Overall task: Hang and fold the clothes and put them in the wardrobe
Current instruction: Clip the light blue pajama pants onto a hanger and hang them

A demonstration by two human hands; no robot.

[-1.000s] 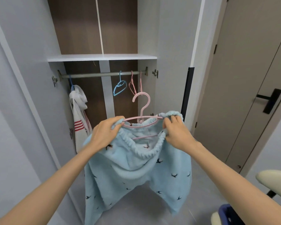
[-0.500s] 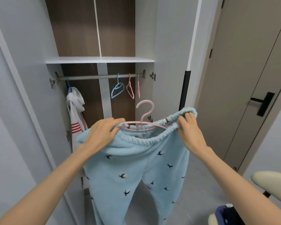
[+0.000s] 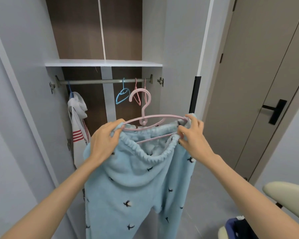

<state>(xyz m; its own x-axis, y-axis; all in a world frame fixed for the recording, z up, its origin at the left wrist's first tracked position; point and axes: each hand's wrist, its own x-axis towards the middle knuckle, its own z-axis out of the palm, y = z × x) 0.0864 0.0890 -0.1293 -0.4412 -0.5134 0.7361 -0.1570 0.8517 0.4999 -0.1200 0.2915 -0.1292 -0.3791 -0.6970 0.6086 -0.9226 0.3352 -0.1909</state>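
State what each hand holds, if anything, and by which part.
The left-hand grip holds the blue trousers' waistband at its left end; the right-hand grip pinches its right end, beside the pink hanger's arms.

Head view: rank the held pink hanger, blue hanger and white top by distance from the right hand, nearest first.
1. Pink hanger, at the right hand.
2. Blue hanger, middle of the rail.
3. White top, rail's far left end.

Pale blue trousers (image 3: 128, 187) strewn with small dark birds; pink hanger (image 3: 155, 116). Beyond, a blue hanger (image 3: 124, 91) and a white garment (image 3: 77, 125) striped red.
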